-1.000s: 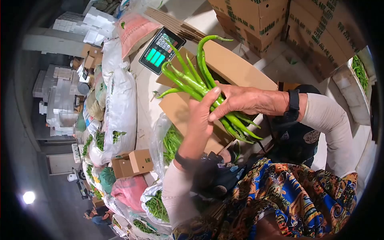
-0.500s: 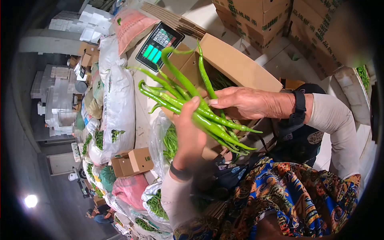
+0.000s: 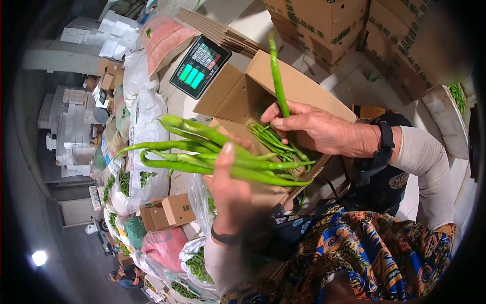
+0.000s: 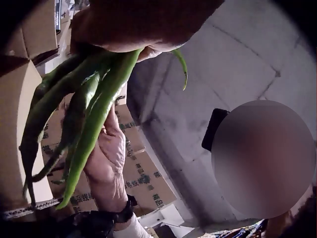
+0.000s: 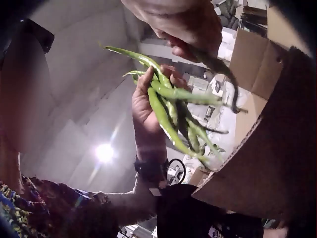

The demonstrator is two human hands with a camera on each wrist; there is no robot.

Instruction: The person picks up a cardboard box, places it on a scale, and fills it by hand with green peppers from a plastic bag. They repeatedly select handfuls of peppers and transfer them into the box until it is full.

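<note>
My left hand (image 3: pixel 229 190) grips a bunch of long green chili peppers (image 3: pixel 187 146), thumb laid over the top of them. In the left wrist view the peppers (image 4: pixel 94 124) hang down from under that hand (image 4: pixel 143 25). My right hand (image 3: pixel 326 129) pinches a single green chili pepper (image 3: pixel 277 76) between thumb and fingers, its tip pointing away. The same pepper (image 5: pixel 225 74) shows below the right hand (image 5: pixel 183 22) in the right wrist view. Beneath both hands stands an open cardboard box (image 3: pixel 304 83) with more green chili peppers (image 3: pixel 271 138) inside.
A scale display (image 3: pixel 201 66) with green lit panels stands beyond the box. Stacked printed cartons (image 3: pixel 324 30) rise at the far right. White sacks (image 3: pixel 147 131), a pink sack (image 3: pixel 164 247) and a small carton (image 3: pixel 177 209) line the left. A white crate (image 3: pixel 448 119) sits at right.
The hands have moved apart, the left going left with the bunch. My right hand has drawn one pepper away from it. The peppers inside the box have come into view.
</note>
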